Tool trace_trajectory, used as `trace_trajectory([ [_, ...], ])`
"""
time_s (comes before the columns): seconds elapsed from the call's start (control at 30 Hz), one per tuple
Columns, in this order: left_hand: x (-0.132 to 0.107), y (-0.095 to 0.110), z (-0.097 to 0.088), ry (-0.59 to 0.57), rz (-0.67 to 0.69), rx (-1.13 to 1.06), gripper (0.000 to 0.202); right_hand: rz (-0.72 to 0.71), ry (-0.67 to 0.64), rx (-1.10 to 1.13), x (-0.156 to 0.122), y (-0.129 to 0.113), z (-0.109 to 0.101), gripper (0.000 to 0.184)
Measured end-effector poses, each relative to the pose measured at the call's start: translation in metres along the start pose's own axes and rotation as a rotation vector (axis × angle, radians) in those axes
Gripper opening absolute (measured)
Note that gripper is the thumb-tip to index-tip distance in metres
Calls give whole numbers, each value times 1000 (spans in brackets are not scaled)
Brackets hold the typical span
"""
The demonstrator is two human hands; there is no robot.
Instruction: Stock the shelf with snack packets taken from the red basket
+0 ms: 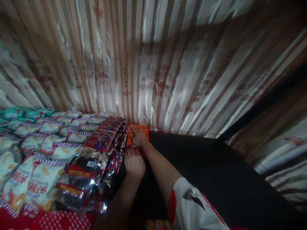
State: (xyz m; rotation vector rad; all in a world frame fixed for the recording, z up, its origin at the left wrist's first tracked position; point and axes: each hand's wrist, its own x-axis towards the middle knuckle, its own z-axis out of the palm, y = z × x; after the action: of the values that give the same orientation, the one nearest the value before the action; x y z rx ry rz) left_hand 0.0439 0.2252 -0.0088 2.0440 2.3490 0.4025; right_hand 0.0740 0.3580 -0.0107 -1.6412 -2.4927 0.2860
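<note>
An orange packet (145,129) lies at the back of a black shelf surface, beside a row of dark packets. My right hand (139,137) is on top of it, fingers reaching toward its far edge and closed against it. My left hand (134,163) is at the packet's near left side, with its fingers at the edge; part of the packet is hidden by both hands. Dark red and black glossy packets (100,140) stand overlapping in a stack just left of my hands.
Rows of white snack bags (45,172) fill the left, with green bags (14,113) behind. Black shelf surface (203,169) extends to the right. A pleated, printed sheet (158,64) hangs behind, and a dark bar (263,102) slants at the right.
</note>
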Motion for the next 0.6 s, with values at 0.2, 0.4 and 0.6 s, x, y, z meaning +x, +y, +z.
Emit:
trace_trajectory([
  [0.2,-1,3,-2,5,-11,2,46,-47,23,20,1,1,1,53],
  [0.4,-1,2,-7,10,30,-8,41,4,50,15,-7,-4,-3,52],
  [0.6,-5,1,-2,58,38,-36,34,38,66,26,-13,-4,-3,45],
])
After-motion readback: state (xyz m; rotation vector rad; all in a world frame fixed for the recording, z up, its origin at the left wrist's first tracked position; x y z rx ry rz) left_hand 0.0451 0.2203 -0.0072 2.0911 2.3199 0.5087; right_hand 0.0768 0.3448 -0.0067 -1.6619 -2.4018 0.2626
